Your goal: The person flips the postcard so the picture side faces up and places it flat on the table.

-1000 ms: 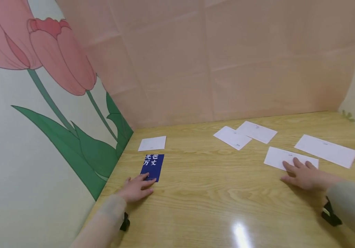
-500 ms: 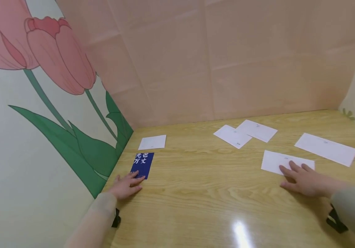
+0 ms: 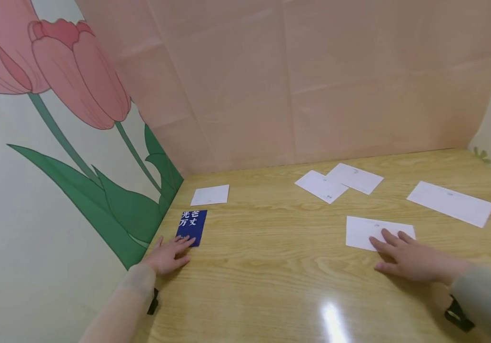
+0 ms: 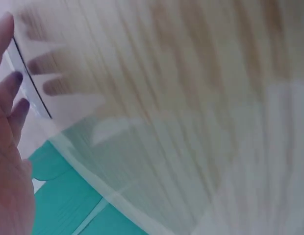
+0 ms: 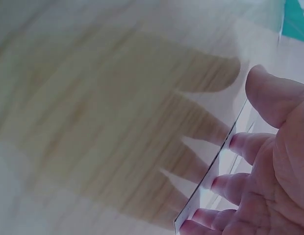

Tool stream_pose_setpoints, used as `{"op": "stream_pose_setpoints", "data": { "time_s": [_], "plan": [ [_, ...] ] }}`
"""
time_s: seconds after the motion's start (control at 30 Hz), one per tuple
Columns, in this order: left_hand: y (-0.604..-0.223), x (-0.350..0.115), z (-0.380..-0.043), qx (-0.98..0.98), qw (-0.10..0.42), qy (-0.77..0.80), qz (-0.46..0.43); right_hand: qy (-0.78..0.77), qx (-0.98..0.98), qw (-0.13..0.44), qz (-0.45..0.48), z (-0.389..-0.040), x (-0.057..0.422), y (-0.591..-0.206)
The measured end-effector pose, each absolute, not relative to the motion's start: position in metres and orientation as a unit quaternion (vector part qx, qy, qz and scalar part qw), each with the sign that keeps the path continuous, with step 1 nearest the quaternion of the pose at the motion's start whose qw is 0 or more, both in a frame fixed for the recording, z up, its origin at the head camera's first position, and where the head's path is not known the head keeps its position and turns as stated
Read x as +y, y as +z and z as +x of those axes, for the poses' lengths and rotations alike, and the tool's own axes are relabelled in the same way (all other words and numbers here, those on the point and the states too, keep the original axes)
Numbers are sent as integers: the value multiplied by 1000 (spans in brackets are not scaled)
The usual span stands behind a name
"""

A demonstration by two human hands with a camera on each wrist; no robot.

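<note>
In the head view, my left hand lies with fingers spread, its fingertips resting on the lower edge of a dark blue card printed with large white characters. On the right side my right hand presses its outstretched fingertips on a long white card with small print near its top edge. The left wrist view shows the fingers of that hand at the card's edge beside the glossy table. Seen from the right wrist, the fingertips touch the thin card's near edge and the thumb stays off it.
A small white card lies behind the blue one. Two white cards, one in front and one behind, overlap at the back. Another long white card lies far right. A tulip-painted wall borders the table on the left.
The right hand has slid its white card leftward and nearer to me, away from the far-right card. The blue card has shifted left under the left hand's fingertips.
</note>
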State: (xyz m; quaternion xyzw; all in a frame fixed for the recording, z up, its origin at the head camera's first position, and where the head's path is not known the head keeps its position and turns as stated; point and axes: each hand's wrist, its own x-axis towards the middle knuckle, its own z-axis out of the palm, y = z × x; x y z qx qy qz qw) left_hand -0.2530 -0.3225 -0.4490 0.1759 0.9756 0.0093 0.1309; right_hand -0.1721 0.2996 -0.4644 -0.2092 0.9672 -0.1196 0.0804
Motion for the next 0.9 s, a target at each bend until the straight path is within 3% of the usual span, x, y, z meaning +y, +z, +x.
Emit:
{"op": "stream_pose_setpoints", "data": {
  "time_s": [0.3,0.53,0.9],
  "plan": [
    [-442,-266,-252,965,68,109,229,-137,958,122,-219,-168,266,-455],
    [-446,-189,-247,953,87,86,276,-160,948,155,-229,-167,240,-452],
    [-450,-83,-227,934,127,20,332,-166,941,157,-249,-166,207,-451]
  ]
}}
